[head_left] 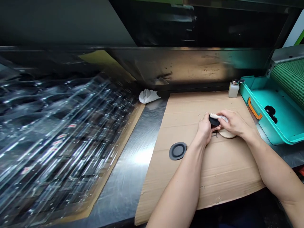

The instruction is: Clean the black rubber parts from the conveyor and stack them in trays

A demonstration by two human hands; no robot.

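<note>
While blurred clear plastic trays [57,148] are lying at left, a flat dark-grey rounded disc [178,150] is resting on the brown cardboard sheet [163,183]. Beyond it, the left hand [204,129] is gripping a small black rounded part [214,121] over the cardboard; seeming light, stiff and perhaps slippery, it is probably best held by its rim. The right hand [231,122] is pinching a soft white cloth [215,116] against it, left of a turquoise plastic bin [292,126].

Clear plastic trays [59,142], left: blurring into streaks. Metal bench [131,161]: throwing back white glare. Cardboard [187,123]: showing evenly lit, fairly sharp. Dark upper panel [213,28]: lying in dimness.
</note>
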